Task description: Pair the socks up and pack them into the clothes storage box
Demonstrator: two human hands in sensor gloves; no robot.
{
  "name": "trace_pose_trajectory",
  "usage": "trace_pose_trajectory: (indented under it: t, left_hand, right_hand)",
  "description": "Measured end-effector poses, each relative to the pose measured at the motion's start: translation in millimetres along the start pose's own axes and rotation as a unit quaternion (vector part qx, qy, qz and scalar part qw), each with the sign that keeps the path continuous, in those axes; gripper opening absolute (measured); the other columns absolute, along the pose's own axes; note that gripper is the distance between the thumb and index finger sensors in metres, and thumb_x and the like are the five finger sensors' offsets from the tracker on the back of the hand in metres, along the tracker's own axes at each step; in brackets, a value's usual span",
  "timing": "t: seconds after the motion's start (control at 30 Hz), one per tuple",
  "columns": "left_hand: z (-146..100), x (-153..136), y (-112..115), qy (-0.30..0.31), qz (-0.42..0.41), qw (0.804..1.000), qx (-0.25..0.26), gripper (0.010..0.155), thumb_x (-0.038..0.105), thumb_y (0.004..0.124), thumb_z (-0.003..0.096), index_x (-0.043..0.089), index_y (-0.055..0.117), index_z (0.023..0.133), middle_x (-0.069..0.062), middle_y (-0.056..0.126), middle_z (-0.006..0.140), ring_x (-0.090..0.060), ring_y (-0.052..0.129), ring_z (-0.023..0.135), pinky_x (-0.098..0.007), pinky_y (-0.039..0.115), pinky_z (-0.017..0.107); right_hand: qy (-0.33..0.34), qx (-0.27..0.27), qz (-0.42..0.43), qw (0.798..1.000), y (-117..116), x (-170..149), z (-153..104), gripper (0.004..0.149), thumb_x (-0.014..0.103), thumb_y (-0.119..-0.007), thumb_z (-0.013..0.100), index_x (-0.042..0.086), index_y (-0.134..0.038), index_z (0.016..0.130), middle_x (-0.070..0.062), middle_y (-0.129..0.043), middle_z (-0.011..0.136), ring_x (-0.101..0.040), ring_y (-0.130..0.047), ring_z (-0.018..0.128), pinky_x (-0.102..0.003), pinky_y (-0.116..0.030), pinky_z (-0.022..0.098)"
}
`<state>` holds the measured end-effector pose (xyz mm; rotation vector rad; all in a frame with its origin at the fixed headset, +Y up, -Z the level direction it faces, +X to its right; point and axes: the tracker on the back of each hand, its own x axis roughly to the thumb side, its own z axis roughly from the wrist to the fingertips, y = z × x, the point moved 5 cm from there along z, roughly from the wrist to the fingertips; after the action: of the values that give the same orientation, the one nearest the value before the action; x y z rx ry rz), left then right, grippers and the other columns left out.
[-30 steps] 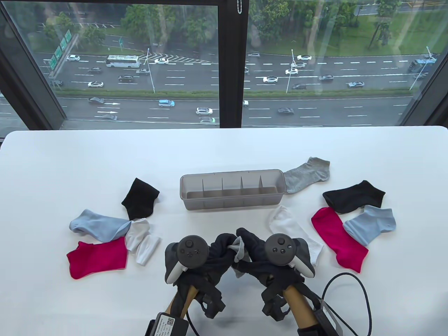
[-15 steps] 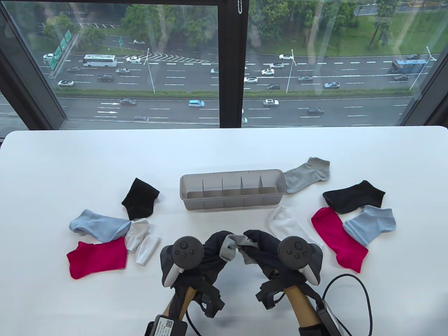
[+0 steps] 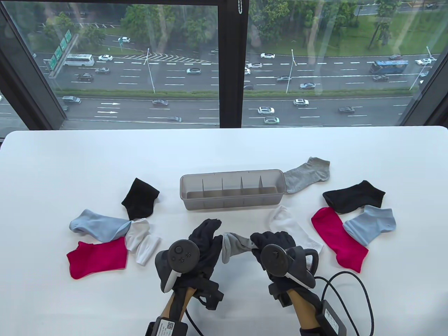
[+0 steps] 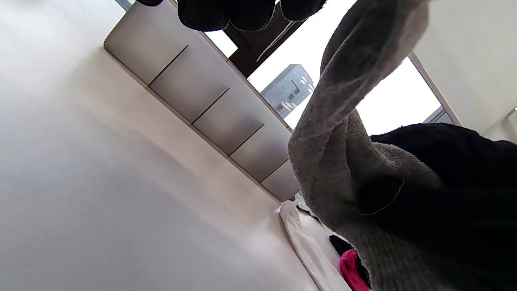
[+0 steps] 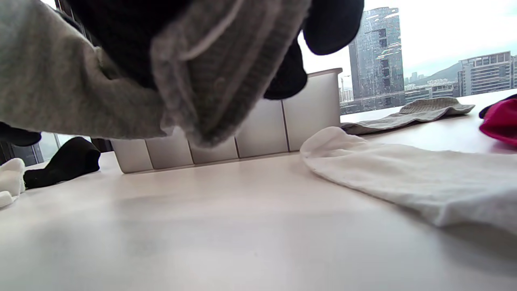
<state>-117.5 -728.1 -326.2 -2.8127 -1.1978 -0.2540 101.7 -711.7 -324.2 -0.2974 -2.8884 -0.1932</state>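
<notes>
A grey sock point(image 3: 233, 245) hangs between my hands near the table's front, above the tabletop. My right hand point(image 3: 271, 241) grips its right end, and in the right wrist view the fingers curl round the folded grey sock point(image 5: 210, 81). My left hand point(image 3: 210, 234) has its fingers stretched toward the box, and the sock's left end lies against its thumb side. The grey divided storage box point(image 3: 231, 203) stands just beyond, with nothing in its compartments. The matching grey sock point(image 3: 308, 175) lies flat at the box's right end.
On the left lie a black sock point(image 3: 140, 197), a light blue sock point(image 3: 98, 227), a magenta sock point(image 3: 98, 259) and a white sock point(image 3: 141, 241). On the right are a white sock point(image 3: 290, 224), black point(image 3: 353, 197), magenta point(image 3: 337, 238) and light blue point(image 3: 371, 224). A cable point(image 3: 350, 280) loops at the front right.
The hands have drawn apart, stretching the grey sock out between them. My left hand's fingers have straightened and let go of the bunched sock. My right hand shifted slightly left and back.
</notes>
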Motion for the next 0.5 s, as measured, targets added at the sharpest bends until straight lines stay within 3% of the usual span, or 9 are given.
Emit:
trace_pose_trajectory:
  t: [0.13,0.2,0.27,0.33,0.37,0.4,0.43,0.47,0.5]
  left_hand:
    - [-1.3,-1.4,-3.0,-0.002,-0.012,1.0,-0.001,0.062,0.047,0.048,0.0574,0.025,0.037,0.114,-0.014,0.05,0.12,-0.042,0.055,0.111,-0.062,0.046,0.082]
    - [-0.3,0.1,1.1,0.009,-0.015,1.0,-0.025,0.064,0.048,0.052,0.0566,0.026,0.036,0.115,-0.012,0.048,0.121,-0.04,0.052,0.113,-0.063,0.043,0.083]
    - [1.1,6.8,19.8,0.038,-0.003,0.992,-0.12,0.075,0.056,0.06,0.0529,0.028,0.028,0.116,-0.009,0.039,0.124,-0.038,0.041,0.117,-0.063,0.037,0.084]
    - [0.0,12.3,35.4,0.042,0.023,0.982,-0.181,0.085,0.059,0.066,0.0494,0.026,0.024,0.116,-0.01,0.038,0.125,-0.038,0.039,0.118,-0.064,0.034,0.084]
    - [0.4,14.8,40.4,0.038,0.047,0.979,-0.197,0.082,0.057,0.069,0.0497,0.023,0.035,0.116,-0.012,0.048,0.123,-0.04,0.049,0.116,-0.065,0.038,0.083]
    - [1.0,15.2,41.6,0.022,0.075,0.978,-0.194,0.068,0.05,0.07,0.0513,0.021,0.056,0.111,-0.012,0.069,0.115,-0.039,0.067,0.109,-0.065,0.045,0.082]
    - [0.9,15.6,38.8,0.011,0.112,0.979,-0.172,0.055,0.046,0.068,0.0525,0.022,0.07,0.102,-0.007,0.088,0.101,-0.033,0.087,0.096,-0.061,0.052,0.081]
    - [1.1,17.6,33.4,0.021,0.127,0.983,-0.131,0.044,0.041,0.068,0.0538,0.025,0.08,0.094,-0.004,0.098,0.09,-0.03,0.097,0.086,-0.059,0.059,0.079]
    - [1.3,18.1,28.2,0.021,0.13,0.986,-0.107,0.043,0.04,0.068,0.0542,0.024,0.08,0.092,-0.004,0.101,0.085,-0.027,0.102,0.079,-0.056,0.064,0.077]
  right_hand:
    - [-0.02,-0.003,-0.051,0.999,0.8,-3.9,0.6,0.042,0.036,-0.084,0.053,0.031,-0.071,0.092,-0.001,-0.087,0.079,-0.022,-0.088,0.072,-0.053,-0.062,0.077]
    - [-0.009,0.002,-0.028,1.0,0.0,-1.9,0.4,0.043,0.036,-0.084,0.053,0.032,-0.07,0.093,0.0,-0.087,0.081,-0.022,-0.088,0.074,-0.053,-0.061,0.077]
    - [0.031,0.029,0.047,0.998,-5.0,8.8,-0.2,0.044,0.034,-0.084,0.053,0.033,-0.068,0.094,0.0,-0.085,0.085,-0.023,-0.086,0.078,-0.055,-0.059,0.079]
    - [0.065,0.049,0.097,0.992,-8.2,20.7,-1.2,0.047,0.032,-0.084,0.053,0.033,-0.066,0.096,0.0,-0.084,0.088,-0.023,-0.084,0.081,-0.055,-0.057,0.08]
    - [0.072,0.063,0.11,0.989,-9.7,25.2,-2.0,0.049,0.031,-0.084,0.053,0.034,-0.063,0.098,0.0,-0.082,0.091,-0.023,-0.083,0.084,-0.055,-0.056,0.08]
    - [0.076,0.065,0.118,0.988,-9.9,27.7,-2.9,0.051,0.03,-0.084,0.053,0.034,-0.061,0.099,0.001,-0.08,0.093,-0.023,-0.082,0.086,-0.055,-0.056,0.081]
    - [0.067,0.051,0.117,0.99,-8.5,28.4,-3.3,0.053,0.029,-0.084,0.054,0.034,-0.059,0.1,0.0,-0.079,0.095,-0.024,-0.08,0.088,-0.055,-0.054,0.081]
    - [0.057,0.034,0.101,0.993,-5.6,25.8,-3.1,0.058,0.032,-0.084,0.053,0.034,-0.054,0.103,0.0,-0.076,0.098,-0.025,-0.077,0.092,-0.057,-0.053,0.081]
    - [0.041,0.016,0.087,0.995,-2.1,20.0,-1.7,0.065,0.035,-0.083,0.053,0.033,-0.047,0.107,-0.002,-0.072,0.103,-0.028,-0.073,0.097,-0.057,-0.051,0.081]
